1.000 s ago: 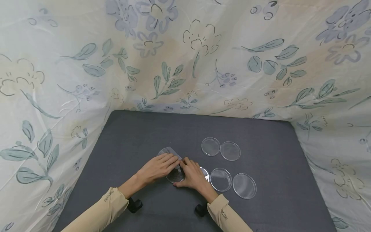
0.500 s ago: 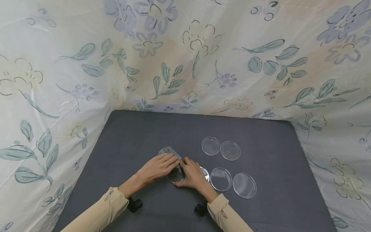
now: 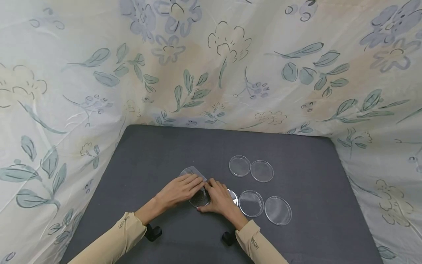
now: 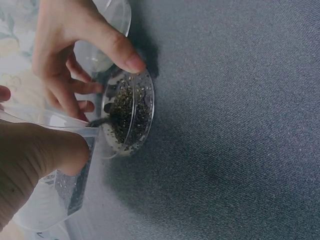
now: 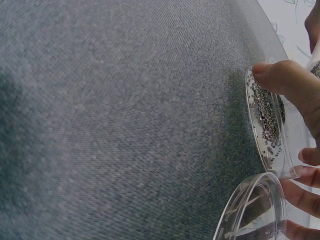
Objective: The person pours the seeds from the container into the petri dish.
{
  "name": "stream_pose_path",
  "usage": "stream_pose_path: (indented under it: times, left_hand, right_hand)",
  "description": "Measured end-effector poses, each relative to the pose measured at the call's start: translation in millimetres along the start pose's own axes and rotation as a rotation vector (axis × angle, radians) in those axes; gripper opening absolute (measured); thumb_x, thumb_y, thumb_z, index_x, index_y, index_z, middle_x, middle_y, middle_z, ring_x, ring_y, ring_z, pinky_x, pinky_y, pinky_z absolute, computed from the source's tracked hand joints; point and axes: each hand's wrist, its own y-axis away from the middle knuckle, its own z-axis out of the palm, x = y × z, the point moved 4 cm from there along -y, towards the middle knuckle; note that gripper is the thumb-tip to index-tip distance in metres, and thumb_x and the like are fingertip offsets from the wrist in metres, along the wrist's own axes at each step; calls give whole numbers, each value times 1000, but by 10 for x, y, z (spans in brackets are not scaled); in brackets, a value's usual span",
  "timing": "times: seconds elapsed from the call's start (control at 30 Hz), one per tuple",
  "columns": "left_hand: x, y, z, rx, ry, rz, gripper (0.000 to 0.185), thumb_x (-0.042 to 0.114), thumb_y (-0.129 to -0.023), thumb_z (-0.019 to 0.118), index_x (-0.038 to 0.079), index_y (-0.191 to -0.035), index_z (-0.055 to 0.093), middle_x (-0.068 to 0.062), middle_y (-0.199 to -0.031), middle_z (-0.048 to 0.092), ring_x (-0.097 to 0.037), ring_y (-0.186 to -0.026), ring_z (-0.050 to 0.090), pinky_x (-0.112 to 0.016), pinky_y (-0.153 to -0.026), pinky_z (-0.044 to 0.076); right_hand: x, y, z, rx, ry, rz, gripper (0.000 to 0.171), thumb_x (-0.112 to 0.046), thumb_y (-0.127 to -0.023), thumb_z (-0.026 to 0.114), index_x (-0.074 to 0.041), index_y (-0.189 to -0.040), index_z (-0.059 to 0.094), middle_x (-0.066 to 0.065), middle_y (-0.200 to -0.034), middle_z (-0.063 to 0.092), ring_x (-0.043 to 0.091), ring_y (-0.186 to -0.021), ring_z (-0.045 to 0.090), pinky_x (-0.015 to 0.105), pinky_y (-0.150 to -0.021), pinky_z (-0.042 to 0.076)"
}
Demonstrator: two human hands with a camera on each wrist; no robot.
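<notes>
My left hand (image 3: 182, 189) grips a clear plastic container (image 3: 190, 170), tilted over a round clear petri dish (image 4: 148, 120). Dark granules (image 4: 127, 112) lie in the dish, and more show inside the container (image 4: 70, 192). In the left wrist view a dark stream runs from the container's edge toward the dish. My right hand (image 3: 217, 197) holds the dish by its rim, its thumb (image 5: 270, 75) on the near edge and fingers at the side. Fingers hide part of the container in the head view.
Right of my right hand a row of clear dishes begins with a partly hidden one (image 3: 233, 198), followed by a second (image 3: 251, 204) and a third (image 3: 278, 211). Farther back lie two more, a left dish (image 3: 239, 166) and a right dish (image 3: 262, 171). Floral cloth (image 3: 211, 73) surrounds the grey table (image 3: 158, 150).
</notes>
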Motion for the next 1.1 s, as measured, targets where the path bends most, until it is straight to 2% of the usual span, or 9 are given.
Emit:
stream_pose_path:
  times: [0.23,0.53,0.83,1.1]
  left_hand:
    - [17,1,-4,-9,-4,-1,83,36,-71,93,20,-144,57,6,-145,59,-11,-133,56,-28,-115,44]
    - [31,0,-14,-4,-17,3,90,37,-65,97,20,-144,57,5,-145,59,-11,-133,56,-28,-115,44]
    - [26,-6,-12,9,-23,2,82,33,-71,94,21,-143,58,6,-144,60,-11,-132,56,-27,-115,44]
    - [19,-11,-22,4,-22,5,90,36,-64,97,21,-143,57,6,-144,59,-10,-133,56,-27,-115,44]
  right_hand:
    - [2,12,10,8,6,-6,86,-62,-63,90,-13,-130,69,3,-107,60,20,-91,62,38,-76,53]
    - [0,27,12,13,5,-13,85,-62,-63,90,-12,-129,69,3,-108,61,20,-91,62,38,-76,54]
    - [14,15,30,-1,-5,-7,85,-62,-63,90,-12,-129,69,3,-109,61,20,-92,62,38,-76,53]
    - [12,14,25,-10,-14,-4,84,-62,-64,90,-13,-129,69,3,-108,60,19,-91,60,38,-76,53]
